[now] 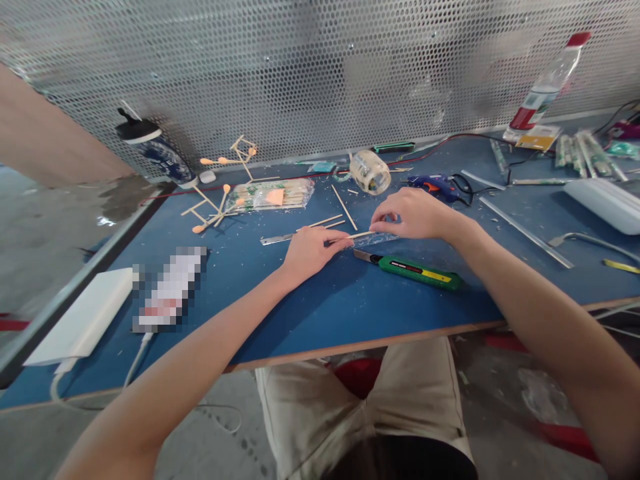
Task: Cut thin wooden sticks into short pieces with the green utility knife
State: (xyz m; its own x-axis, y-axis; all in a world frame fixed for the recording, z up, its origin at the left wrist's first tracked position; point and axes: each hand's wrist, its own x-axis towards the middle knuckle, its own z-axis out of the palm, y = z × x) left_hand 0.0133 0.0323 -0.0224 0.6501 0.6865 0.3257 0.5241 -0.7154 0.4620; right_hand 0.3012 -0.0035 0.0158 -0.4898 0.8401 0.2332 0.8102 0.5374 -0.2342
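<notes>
My left hand (314, 252) is down at the table (300, 327), thumb and forefinger pinching 1 end of a thin, pale stick (361, 235). My right hand (413, 213) arches over the other end, thumb and forefinger tips brought together on it, the remaining fingers curled in behind; how hard either pinch bears down I cannot tell. So the stick lies between my 2 hands, running nearly crosswise in front of me, just beyond the bare blade of the knife (423, 274)

It looks like wood, and I judge it almost weightless, so it needs fingertips and no fist. It should be stiff along its length yet brittle across it: bent between 2 far-apart grips, it could snap or splinter. The surface looks dry and should not slip, though something so slim may roll under a single fingertip. I would hold it near both ends, thumb against forefinger, or press it flat with 2 fingertips to stop it turning

My left fingertips are near the blade, so a hold farther back would be kinder to them. The ruler (273, 240) pokes out to the left of that hand, with 2 spare sticks (325, 222) just behind it; these look equally slight and would lift best by an end
</notes>
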